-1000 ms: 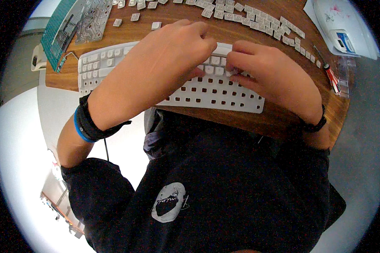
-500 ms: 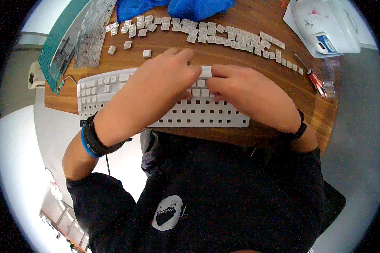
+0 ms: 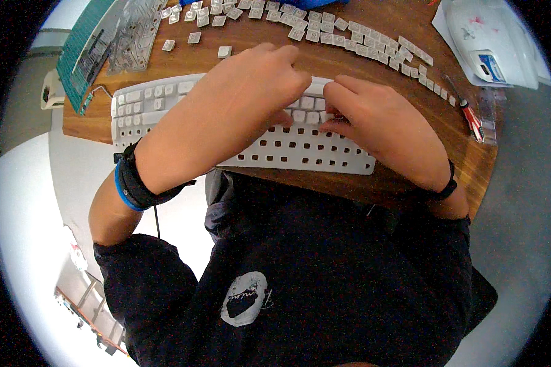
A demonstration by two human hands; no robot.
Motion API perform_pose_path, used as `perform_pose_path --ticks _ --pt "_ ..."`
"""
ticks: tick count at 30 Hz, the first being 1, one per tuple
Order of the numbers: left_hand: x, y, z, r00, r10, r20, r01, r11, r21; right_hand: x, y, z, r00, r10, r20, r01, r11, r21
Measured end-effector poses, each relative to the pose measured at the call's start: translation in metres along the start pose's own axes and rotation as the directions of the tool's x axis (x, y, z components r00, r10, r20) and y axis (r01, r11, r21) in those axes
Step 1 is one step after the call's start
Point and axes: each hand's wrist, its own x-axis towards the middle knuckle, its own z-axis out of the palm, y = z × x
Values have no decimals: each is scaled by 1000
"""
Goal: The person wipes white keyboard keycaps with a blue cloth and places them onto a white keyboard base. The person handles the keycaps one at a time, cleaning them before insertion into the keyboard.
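Both hands, left hand (image 3: 251,92) and right hand (image 3: 373,116), pressed fingertips into a white keyboard (image 3: 275,147), its lower rows bare; loose keycaps (image 3: 349,40) lay at twelve o'clock

The left hand (image 3: 245,98) hides the keyboard's (image 3: 288,147) middle keys and its own fingertips.

A single head-worn fisheye view looks steeply down from close above, over the person's chest, onto the hands (image 3: 324,116) at the near tabletop (image 3: 373,43) edge.
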Motion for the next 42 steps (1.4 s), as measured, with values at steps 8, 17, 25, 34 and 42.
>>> perform_pose_path --ticks 8,17,25,34,42 --pt "2 2 -2 1000 -9 26 8 1000 19 0 0 -2 1000 -25 5 25 999 -39" --pt "2 0 2 1000 0 27 -1 998 61 -1 -4 -4 998 -30 57 35 996 -83" --pt "3 -1 3 999 -3 37 1 998 55 -1 -3 -9 993 -24 114 33 997 -71" --pt "4 0 2 998 -6 56 2 997 78 -2 7 -6 995 -84 53 79 991 105" --pt "-4 -8 -15 989 11 149 -11 1000 1 0 5 -11 993 -112 35 107 988 111"
